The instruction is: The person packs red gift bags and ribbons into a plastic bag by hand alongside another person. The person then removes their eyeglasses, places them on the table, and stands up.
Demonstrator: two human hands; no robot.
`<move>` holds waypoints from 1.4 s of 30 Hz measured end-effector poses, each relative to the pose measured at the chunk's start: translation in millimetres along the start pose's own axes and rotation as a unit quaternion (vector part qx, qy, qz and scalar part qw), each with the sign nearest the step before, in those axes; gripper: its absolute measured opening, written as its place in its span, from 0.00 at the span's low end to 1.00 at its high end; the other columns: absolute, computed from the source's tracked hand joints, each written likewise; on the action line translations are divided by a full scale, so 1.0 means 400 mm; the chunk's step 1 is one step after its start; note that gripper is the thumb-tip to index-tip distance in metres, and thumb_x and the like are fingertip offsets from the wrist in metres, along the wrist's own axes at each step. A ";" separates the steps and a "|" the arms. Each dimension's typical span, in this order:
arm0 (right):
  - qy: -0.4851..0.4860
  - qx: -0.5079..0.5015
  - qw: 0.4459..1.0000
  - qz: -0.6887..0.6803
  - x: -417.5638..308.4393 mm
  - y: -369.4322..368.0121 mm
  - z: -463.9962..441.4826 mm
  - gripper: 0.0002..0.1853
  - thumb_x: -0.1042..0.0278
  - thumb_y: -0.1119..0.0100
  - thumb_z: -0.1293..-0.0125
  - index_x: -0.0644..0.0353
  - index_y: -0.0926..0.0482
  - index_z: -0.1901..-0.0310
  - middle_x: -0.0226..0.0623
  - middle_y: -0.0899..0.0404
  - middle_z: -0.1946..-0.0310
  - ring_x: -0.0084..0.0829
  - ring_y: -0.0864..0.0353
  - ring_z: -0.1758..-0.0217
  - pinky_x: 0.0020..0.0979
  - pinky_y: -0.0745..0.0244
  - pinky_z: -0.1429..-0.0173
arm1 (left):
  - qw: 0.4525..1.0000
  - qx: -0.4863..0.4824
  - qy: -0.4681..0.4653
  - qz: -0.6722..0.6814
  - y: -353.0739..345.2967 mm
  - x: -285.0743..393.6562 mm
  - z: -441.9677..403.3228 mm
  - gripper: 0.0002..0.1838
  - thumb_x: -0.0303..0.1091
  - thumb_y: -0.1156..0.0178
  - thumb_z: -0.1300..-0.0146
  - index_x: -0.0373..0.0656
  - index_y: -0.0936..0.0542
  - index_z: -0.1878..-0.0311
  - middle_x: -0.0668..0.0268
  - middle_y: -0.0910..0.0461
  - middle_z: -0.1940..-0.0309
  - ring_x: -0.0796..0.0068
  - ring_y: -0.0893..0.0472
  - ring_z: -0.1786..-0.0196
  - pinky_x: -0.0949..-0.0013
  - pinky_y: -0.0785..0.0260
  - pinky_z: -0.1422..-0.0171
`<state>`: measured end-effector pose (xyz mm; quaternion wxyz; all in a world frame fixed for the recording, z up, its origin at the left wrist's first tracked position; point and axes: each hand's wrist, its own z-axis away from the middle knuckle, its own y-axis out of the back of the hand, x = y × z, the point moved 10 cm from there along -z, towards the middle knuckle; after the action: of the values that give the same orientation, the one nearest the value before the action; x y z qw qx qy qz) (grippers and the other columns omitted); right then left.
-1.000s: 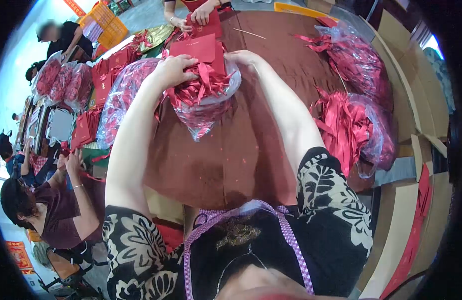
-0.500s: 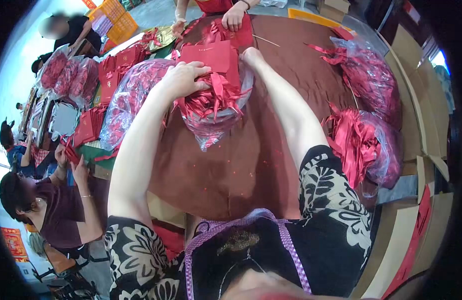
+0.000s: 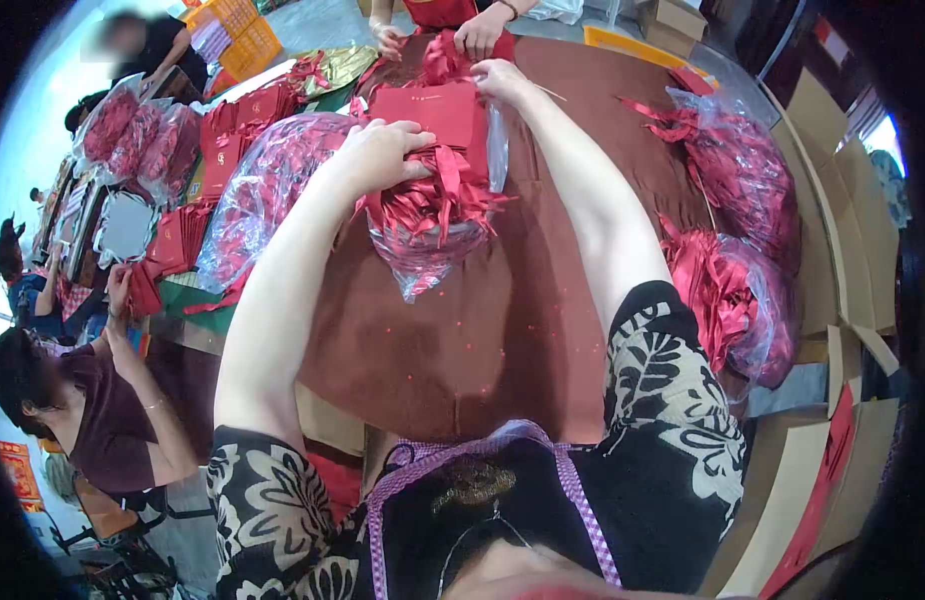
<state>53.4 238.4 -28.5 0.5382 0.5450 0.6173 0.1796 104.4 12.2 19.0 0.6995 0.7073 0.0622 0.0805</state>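
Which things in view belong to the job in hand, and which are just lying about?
Seemingly in the job:
red packet under the left hand
red ribbons
clear plastic bag below them

Probably just lying about:
orange crate
small cardboard box
gold sheet

No legible text or numbers.

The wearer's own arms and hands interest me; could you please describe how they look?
The left hand and right hand are bare, with no glove or bracelet showing. The left sleeve and right sleeve are short and black, with a large cream floral print.
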 end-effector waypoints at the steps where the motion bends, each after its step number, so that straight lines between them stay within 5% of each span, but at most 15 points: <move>1: -0.052 -0.019 0.998 -0.031 0.029 -0.011 0.012 0.19 0.71 0.42 0.53 0.60 0.22 0.56 0.39 0.20 0.72 0.26 0.22 0.69 0.27 0.28 0.63 | 1.000 -0.004 0.002 -0.001 -0.002 -0.001 -0.002 0.26 0.44 0.41 0.49 0.50 0.28 0.45 0.60 0.33 0.42 0.55 0.32 0.43 0.58 0.39 0.40; 4: -0.063 -0.045 0.986 -0.148 0.032 -0.052 0.011 0.16 0.73 0.42 0.53 0.60 0.21 0.59 0.38 0.21 0.74 0.22 0.23 0.71 0.25 0.28 0.65 | 1.000 -0.001 0.004 -0.006 0.000 0.001 0.002 0.25 0.44 0.41 0.49 0.50 0.28 0.45 0.60 0.33 0.43 0.55 0.32 0.43 0.58 0.38 0.40; 8: -0.051 -0.062 0.997 0.003 0.056 -0.075 -0.015 0.11 0.70 0.41 0.54 0.59 0.19 0.66 0.39 0.20 0.76 0.26 0.21 0.72 0.28 0.27 0.66 | 1.000 0.010 -0.001 -0.001 -0.013 -0.012 -0.001 0.25 0.48 0.42 0.48 0.56 0.27 0.45 0.67 0.31 0.44 0.58 0.31 0.44 0.49 0.39 0.44; 10: -0.062 -0.061 0.996 0.021 0.053 -0.078 -0.022 0.12 0.68 0.44 0.57 0.53 0.18 0.67 0.42 0.20 0.70 0.35 0.20 0.64 0.31 0.26 0.58 | 1.000 0.007 0.003 -0.002 -0.016 -0.016 -0.007 0.25 0.49 0.42 0.48 0.56 0.27 0.45 0.67 0.31 0.45 0.58 0.31 0.44 0.49 0.39 0.45; 12: -0.117 0.010 0.989 -0.090 0.073 -0.058 -0.035 0.11 0.67 0.44 0.53 0.60 0.20 0.67 0.41 0.20 0.75 0.29 0.21 0.72 0.32 0.27 0.64 | 1.000 -0.002 0.010 -0.006 -0.016 -0.017 -0.006 0.25 0.49 0.42 0.48 0.57 0.28 0.45 0.68 0.31 0.45 0.59 0.31 0.43 0.49 0.39 0.44; 17: -0.060 0.115 0.990 -0.054 0.030 -0.016 -0.064 0.11 0.67 0.46 0.52 0.59 0.21 0.67 0.45 0.21 0.69 0.37 0.21 0.62 0.34 0.28 0.57 | 1.000 0.004 0.005 -0.024 -0.014 -0.011 -0.001 0.24 0.49 0.43 0.47 0.56 0.27 0.46 0.68 0.31 0.44 0.60 0.31 0.43 0.49 0.40 0.43; 20: -0.048 0.079 0.995 -0.034 0.021 -0.031 -0.089 0.11 0.63 0.41 0.54 0.58 0.20 0.69 0.47 0.21 0.68 0.41 0.22 0.60 0.37 0.29 0.54 | 1.000 0.019 0.000 -0.020 -0.016 -0.016 0.001 0.24 0.49 0.43 0.47 0.56 0.27 0.46 0.68 0.31 0.44 0.60 0.31 0.43 0.50 0.40 0.43; 21: -0.005 -0.045 0.998 0.037 -0.002 -0.067 -0.102 0.15 0.62 0.41 0.50 0.60 0.23 0.61 0.46 0.22 0.63 0.40 0.22 0.58 0.35 0.29 0.54 | 1.000 0.017 0.000 -0.018 -0.015 -0.015 0.001 0.24 0.49 0.43 0.47 0.56 0.27 0.46 0.68 0.31 0.44 0.60 0.31 0.43 0.50 0.40 0.43; 24: 0.000 -0.173 0.979 0.107 0.001 -0.097 -0.071 0.18 0.61 0.40 0.51 0.60 0.23 0.58 0.45 0.22 0.62 0.38 0.22 0.57 0.34 0.28 0.54 | 1.000 0.013 0.004 -0.005 -0.013 -0.013 0.000 0.25 0.49 0.42 0.48 0.55 0.27 0.46 0.68 0.31 0.45 0.60 0.31 0.44 0.50 0.40 0.43; 29: 0.096 -0.182 0.978 0.041 -0.041 -0.119 -0.056 0.19 0.64 0.39 0.52 0.62 0.24 0.57 0.40 0.20 0.64 0.33 0.21 0.62 0.33 0.27 0.56 | 1.000 0.023 0.005 -0.016 -0.004 -0.008 0.005 0.24 0.48 0.42 0.48 0.55 0.26 0.46 0.68 0.30 0.46 0.62 0.30 0.45 0.52 0.40 0.43; 31: -0.060 -0.270 0.952 -0.132 0.003 -0.180 -0.039 0.17 0.67 0.40 0.52 0.63 0.23 0.59 0.34 0.20 0.68 0.29 0.22 0.66 0.33 0.28 0.58 | 1.000 0.025 0.006 -0.015 -0.003 -0.007 0.007 0.24 0.47 0.42 0.49 0.55 0.26 0.47 0.68 0.29 0.47 0.62 0.30 0.45 0.53 0.39 0.44; 36: -0.138 -0.296 0.926 -0.188 0.031 -0.250 -0.073 0.12 0.66 0.44 0.49 0.64 0.20 0.66 0.37 0.20 0.70 0.30 0.22 0.70 0.35 0.28 0.62 | 1.000 -0.011 0.014 -0.006 -0.002 -0.007 0.008 0.25 0.43 0.42 0.47 0.52 0.28 0.44 0.67 0.33 0.43 0.59 0.33 0.43 0.52 0.41 0.41; 37: -0.016 -0.250 0.966 -0.057 -0.005 -0.225 -0.104 0.12 0.65 0.44 0.49 0.65 0.20 0.67 0.41 0.20 0.70 0.32 0.21 0.70 0.35 0.28 0.62 | 1.000 -0.015 0.019 -0.012 -0.005 -0.009 0.007 0.25 0.42 0.42 0.48 0.52 0.28 0.45 0.67 0.32 0.43 0.60 0.32 0.44 0.52 0.40 0.42; 40: 0.075 -0.144 0.984 0.080 -0.051 -0.197 -0.152 0.12 0.63 0.45 0.48 0.65 0.21 0.68 0.51 0.22 0.69 0.38 0.21 0.68 0.34 0.29 0.62 | 1.000 -0.003 0.009 0.000 -0.005 -0.014 0.005 0.25 0.42 0.42 0.48 0.52 0.28 0.45 0.66 0.32 0.43 0.59 0.32 0.44 0.53 0.40 0.42; 42: 0.114 0.036 0.993 0.019 -0.080 -0.116 -0.177 0.12 0.60 0.42 0.51 0.61 0.19 0.72 0.48 0.22 0.75 0.42 0.21 0.71 0.37 0.28 0.65 | 1.000 -0.004 0.009 0.004 -0.007 -0.015 0.002 0.24 0.41 0.42 0.48 0.52 0.28 0.45 0.66 0.32 0.43 0.59 0.32 0.44 0.53 0.39 0.42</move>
<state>-35.4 220.8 -25.8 0.4410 0.5515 0.6703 0.2281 98.6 10.4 15.9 0.7016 0.7038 0.0651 0.0901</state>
